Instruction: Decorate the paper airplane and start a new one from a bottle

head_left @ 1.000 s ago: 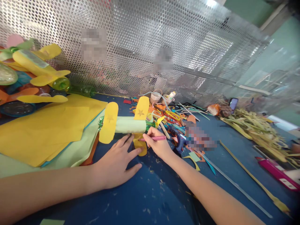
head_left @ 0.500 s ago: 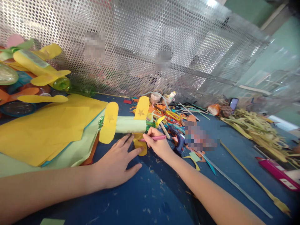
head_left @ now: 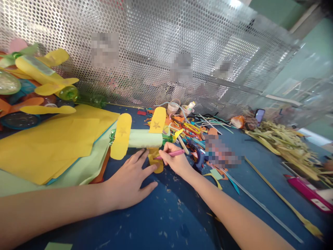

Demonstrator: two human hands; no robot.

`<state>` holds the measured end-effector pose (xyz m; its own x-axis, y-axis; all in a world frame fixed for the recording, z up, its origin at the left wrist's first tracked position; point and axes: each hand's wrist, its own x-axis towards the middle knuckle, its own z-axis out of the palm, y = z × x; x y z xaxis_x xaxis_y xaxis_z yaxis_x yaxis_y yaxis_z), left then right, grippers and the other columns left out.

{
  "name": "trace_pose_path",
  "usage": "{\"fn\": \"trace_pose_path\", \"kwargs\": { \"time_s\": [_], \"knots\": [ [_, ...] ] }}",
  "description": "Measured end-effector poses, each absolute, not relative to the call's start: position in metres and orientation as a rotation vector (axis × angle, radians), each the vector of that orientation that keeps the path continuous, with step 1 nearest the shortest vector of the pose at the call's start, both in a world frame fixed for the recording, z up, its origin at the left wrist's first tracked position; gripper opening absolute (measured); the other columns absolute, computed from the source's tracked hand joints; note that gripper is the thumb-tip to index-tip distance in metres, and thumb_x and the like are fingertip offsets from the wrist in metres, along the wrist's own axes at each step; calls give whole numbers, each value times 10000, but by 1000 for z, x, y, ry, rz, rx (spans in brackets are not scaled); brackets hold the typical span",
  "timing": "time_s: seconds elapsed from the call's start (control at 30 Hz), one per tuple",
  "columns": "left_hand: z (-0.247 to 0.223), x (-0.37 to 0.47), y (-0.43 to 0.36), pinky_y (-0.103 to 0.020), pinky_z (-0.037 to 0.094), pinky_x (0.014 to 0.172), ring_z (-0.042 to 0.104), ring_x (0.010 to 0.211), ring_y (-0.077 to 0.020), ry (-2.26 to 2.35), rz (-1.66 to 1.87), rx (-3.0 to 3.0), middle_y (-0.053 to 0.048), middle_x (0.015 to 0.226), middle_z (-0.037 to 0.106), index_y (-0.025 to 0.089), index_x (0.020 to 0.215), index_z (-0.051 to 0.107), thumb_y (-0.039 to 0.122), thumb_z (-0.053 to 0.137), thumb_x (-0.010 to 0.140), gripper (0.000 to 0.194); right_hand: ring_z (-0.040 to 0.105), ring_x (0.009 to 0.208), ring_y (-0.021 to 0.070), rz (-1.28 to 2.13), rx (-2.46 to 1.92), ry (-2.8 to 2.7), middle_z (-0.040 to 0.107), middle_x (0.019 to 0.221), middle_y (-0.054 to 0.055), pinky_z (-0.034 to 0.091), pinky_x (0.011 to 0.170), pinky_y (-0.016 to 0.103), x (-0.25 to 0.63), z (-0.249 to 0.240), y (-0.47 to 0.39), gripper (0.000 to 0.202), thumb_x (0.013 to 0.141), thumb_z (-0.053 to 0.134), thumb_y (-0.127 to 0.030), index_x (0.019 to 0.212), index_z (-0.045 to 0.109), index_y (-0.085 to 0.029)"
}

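Observation:
A toy plane [head_left: 145,138] lies on the blue table, made from a green bottle wrapped in pale green paper with yellow paper wings. Stars are drawn on its tail piece [head_left: 121,135] and its far wing [head_left: 156,121]. My right hand [head_left: 175,160] is closed around a pink pen [head_left: 173,153], its tip at the near yellow wing [head_left: 156,166]. My left hand [head_left: 134,180] lies flat with fingers spread, fingertips touching the near wing and the table beside the bottle. Part of that wing is hidden by my fingers.
Yellow and green paper sheets [head_left: 65,146] are stacked at the left, with a finished-looking yellow plane [head_left: 43,74] behind. Paper scraps [head_left: 187,125] and a dark blue glue gun [head_left: 200,158] lie right of centre. A clear stick [head_left: 262,205] stretches across the right side. A perforated metal screen [head_left: 145,52] stands behind.
The pen tip has shifted slightly down along the near wing, with small movements of my right hand. My left hand and the toy plane stay in place.

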<state>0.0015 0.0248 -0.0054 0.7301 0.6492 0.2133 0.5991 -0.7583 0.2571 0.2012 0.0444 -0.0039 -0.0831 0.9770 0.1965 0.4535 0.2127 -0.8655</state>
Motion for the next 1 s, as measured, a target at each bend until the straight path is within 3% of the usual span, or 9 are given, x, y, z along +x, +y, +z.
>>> {"fn": "trace_pose_path", "kwargs": {
  "time_s": [0.7, 1.0],
  "knots": [
    [-4, 2, 25, -534, 290, 1042, 225, 1338, -355, 1017, 406, 2771, -113, 1434, 341, 285, 1276, 491, 538, 359, 878, 490, 453, 433, 96, 794, -1362, -1641, 466, 455, -81, 384, 494, 214, 202, -5, 46, 252, 807, 536, -339, 628, 408, -217],
    [-5, 2, 25, -533, 288, 1045, 229, 1338, -349, 1014, 440, 2765, -97, 1439, 337, 275, 1264, 504, 529, 373, 877, 481, 450, 436, 95, 741, -1348, -1677, 442, 452, -85, 396, 513, 215, 203, -5, 46, 254, 819, 512, -288, 620, 369, -220]
  ]
}}
